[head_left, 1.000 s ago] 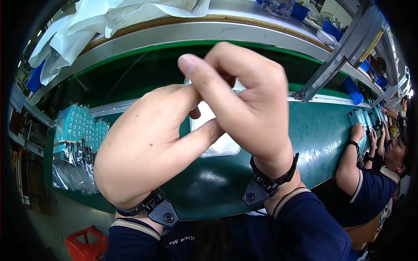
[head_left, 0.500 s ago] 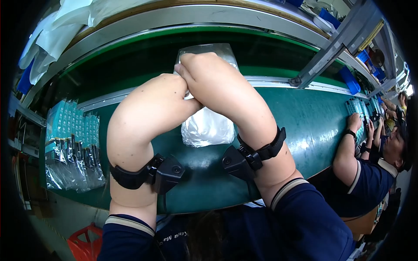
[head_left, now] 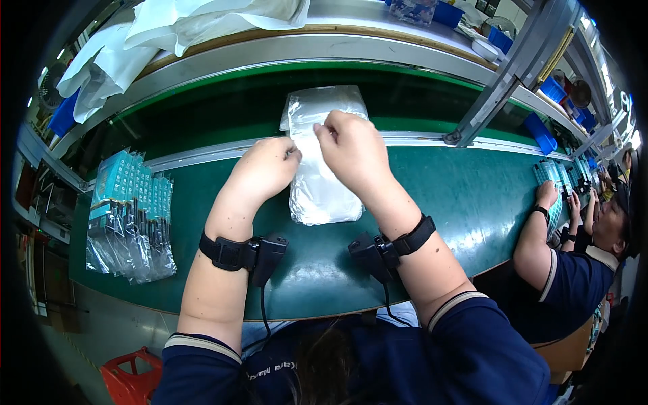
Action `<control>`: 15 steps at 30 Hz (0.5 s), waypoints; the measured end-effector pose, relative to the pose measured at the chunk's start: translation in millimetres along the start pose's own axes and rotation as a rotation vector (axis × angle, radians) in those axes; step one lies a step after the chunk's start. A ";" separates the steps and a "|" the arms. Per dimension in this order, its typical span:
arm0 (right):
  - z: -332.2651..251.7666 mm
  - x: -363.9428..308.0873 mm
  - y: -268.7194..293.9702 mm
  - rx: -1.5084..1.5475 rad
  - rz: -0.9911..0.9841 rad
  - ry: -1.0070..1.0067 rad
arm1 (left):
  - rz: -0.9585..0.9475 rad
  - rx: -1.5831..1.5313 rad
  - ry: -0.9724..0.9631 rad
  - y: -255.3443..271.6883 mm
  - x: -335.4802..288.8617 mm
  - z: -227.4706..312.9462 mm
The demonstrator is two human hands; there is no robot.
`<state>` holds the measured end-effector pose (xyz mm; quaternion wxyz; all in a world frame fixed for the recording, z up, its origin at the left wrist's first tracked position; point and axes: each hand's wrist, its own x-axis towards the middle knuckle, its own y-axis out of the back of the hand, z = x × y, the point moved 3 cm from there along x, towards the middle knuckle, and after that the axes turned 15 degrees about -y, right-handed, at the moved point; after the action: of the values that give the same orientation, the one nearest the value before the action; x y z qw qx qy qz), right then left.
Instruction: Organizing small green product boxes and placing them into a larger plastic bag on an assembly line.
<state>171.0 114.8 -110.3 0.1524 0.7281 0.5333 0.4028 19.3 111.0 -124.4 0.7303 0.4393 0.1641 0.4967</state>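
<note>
A green counter [head_left: 472, 196] curves across the view, with a metal rail running along its far side and a darker green channel beyond it. At the person's left, a fanned stack of teal carded packs in clear sleeves [head_left: 131, 216] lies near the counter's near edge, well apart from the hands. White plastic sheeting [head_left: 169, 27] is heaped on the upper shelf, and blue bins [head_left: 540, 131] sit by a slanted metal post on the right. Farther right, a co-worker's hand [head_left: 547, 194] rests on another batch of teal packs [head_left: 560, 179]. In the middle lies a clear plastic bag [head_left: 324, 182] with pale contents, its long axis pointing away from the person, its far end crossing the rail and its near end on the green surface. Nothing stands between the hands and the bag. The left hand [head_left: 266, 165] pinches the bag's left edge, fingers curled shut on the film. The right hand [head_left: 351, 145] grips the bag near its upper middle, fingers closed on the plastic. Both wrists wear black strapped devices.
</note>
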 end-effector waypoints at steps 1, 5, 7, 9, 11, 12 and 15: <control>8.7 3.3 5.9 0.023 0.058 -0.037 | 0.132 0.091 0.036 1.1 -4.2 -12.7; 74.0 11.9 15.8 0.231 0.192 -0.333 | 0.427 0.122 0.199 -10.5 -20.7 -56.8; 134.7 6.0 4.6 0.278 0.223 -0.453 | 0.409 0.024 0.246 -17.3 -22.5 -53.5; 144.1 7.5 2.9 0.618 0.070 -0.685 | 0.390 -0.062 0.313 -21.2 -28.5 -60.9; 149.0 9.7 5.6 0.854 -0.001 -0.727 | 0.531 -0.322 0.278 -25.0 -27.1 -67.7; 149.9 11.2 5.3 0.816 -0.009 -0.716 | 0.519 -0.325 0.275 -28.0 -25.0 -67.1; 141.9 13.4 -1.4 0.567 -0.021 -0.661 | 0.569 -0.508 0.268 -30.2 -22.8 -60.8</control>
<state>277.8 156.9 -194.8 0.1132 0.8256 0.5526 -0.0160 -14.6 116.6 -187.3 0.6212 0.2040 0.0014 0.7566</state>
